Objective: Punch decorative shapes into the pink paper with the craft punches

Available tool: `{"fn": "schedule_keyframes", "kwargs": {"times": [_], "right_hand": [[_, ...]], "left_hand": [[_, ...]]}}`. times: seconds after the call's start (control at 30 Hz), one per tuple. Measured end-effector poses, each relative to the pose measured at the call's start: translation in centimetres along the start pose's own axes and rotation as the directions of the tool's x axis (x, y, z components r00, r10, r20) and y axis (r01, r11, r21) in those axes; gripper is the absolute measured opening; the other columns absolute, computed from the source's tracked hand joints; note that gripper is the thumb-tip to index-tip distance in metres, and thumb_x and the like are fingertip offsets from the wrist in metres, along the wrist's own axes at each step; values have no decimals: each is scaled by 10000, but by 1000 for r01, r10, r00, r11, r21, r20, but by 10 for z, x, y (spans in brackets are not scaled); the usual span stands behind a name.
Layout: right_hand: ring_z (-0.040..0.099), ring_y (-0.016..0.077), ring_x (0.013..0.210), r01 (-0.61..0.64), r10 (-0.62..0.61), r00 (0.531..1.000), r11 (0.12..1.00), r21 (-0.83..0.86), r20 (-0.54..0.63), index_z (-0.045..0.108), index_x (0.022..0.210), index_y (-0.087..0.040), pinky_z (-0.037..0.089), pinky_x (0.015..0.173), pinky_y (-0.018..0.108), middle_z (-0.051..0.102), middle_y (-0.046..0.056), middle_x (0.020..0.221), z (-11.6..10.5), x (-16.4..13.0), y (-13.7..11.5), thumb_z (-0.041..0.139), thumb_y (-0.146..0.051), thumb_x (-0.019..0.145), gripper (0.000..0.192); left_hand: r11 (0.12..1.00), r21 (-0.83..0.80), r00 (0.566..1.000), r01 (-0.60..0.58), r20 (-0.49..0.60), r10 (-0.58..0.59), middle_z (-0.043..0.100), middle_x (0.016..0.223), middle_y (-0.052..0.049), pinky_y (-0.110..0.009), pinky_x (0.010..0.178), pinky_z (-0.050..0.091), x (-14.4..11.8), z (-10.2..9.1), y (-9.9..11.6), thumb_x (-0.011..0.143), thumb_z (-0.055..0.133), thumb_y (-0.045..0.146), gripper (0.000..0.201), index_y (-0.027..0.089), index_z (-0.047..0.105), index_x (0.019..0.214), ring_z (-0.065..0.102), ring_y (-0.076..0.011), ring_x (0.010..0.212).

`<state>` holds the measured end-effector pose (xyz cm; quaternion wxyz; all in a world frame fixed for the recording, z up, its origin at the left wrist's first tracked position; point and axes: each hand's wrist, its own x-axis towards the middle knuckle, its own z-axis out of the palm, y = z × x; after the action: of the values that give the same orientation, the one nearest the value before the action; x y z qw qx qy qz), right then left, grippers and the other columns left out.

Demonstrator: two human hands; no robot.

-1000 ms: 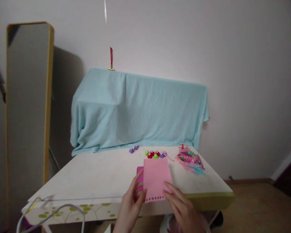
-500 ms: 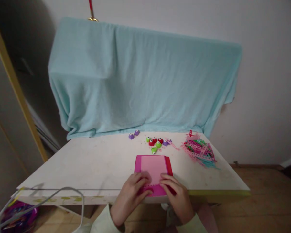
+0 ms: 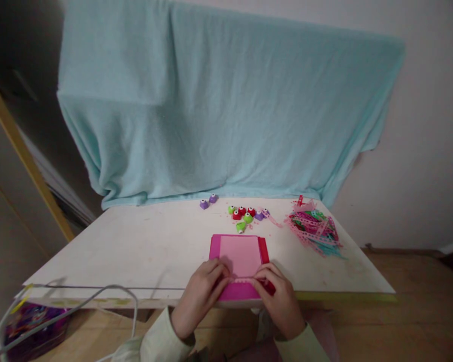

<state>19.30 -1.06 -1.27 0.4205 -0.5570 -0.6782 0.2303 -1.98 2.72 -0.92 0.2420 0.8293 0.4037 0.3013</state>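
hands (image 3: 241,296) on pink paper's (image 3: 240,254) near edge

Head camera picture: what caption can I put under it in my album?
Both hands, left hand and right hand, press light pink paper on a stack.

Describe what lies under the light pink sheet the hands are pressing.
Under the light pink sheet a darker magenta sheet and a red one show at the edges; their middles are covered. Left hand and right hand hide the near edge.
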Motion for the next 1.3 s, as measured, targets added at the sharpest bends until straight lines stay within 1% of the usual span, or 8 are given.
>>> {"fn": "schedule_keyframes", "kwargs": {"times": [0.1,0.4,0.83,0.93,1.03,1.1,1.23,1.3], "right_hand": [[558,176,696,-11,12,1000,1000,-15,12,585,717,-187,464,635,277,566,36,771,-2,4,-3,580,-246,870,164],[523,156,655,-41,43,999,995,-86,13,547,683,-190,416,589,264,520,8,729,1,11,0,578,-147,815,142],[502,139,630,-52,54,999,990,-128,6,523,664,-187,387,580,253,492,-12,708,4,12,5,592,-110,787,160],[500,136,622,-49,50,999,990,-133,0,520,661,-186,380,573,250,493,-14,703,6,11,8,593,-114,790,164],[505,137,626,-47,48,999,989,-138,1,513,660,-187,380,575,250,497,-15,703,6,11,7,596,-125,798,172],[508,137,623,-54,54,999,989,-135,0,511,660,-189,384,570,250,500,-14,705,6,12,7,602,-133,801,176],[524,144,622,-64,63,998,993,-95,-13,530,681,-190,412,564,257,523,1,725,5,10,7,600,-176,826,162],[556,162,680,-64,60,995,997,-53,-76,570,773,-190,450,598,269,560,27,789,3,7,7,559,-213,867,98]], "left_hand": [[1000,28,1000,8,24,-8,585,922,-69,-313,793,468,2,-1,-1,943,441,259,174,183,585,881,557,-193,849],[991,127,997,-46,75,37,552,977,-69,-330,839,464,3,-2,-1,968,387,261,201,175,561,915,538,-193,908],[973,218,995,-69,91,50,555,1029,-78,-352,862,473,3,4,-5,963,407,229,166,168,561,955,538,-202,954],[951,273,986,-141,127,110,557,1099,-78,-366,884,468,4,3,-5,953,435,198,168,187,566,1057,531,-205,1000],[918,287,956,-274,185,227,494,1276,-55,-383,943,437,4,-2,-3,940,468,174,273,271,544,1184,488,-206,1118],[898,285,936,-335,209,283,449,1347,-33,-397,969,417,5,-4,-2,930,494,185,302,317,552,1195,462,-208,1166],[881,276,917,-384,225,329,461,1349,-30,-410,972,407,5,-5,-4,920,512,207,280,316,595,1164,459,-216,1174],[883,271,917,-385,224,331,470,1342,-32,-408,967,408,5,-5,-4,921,509,209,279,313,599,1164,459,-214,1174]]}}
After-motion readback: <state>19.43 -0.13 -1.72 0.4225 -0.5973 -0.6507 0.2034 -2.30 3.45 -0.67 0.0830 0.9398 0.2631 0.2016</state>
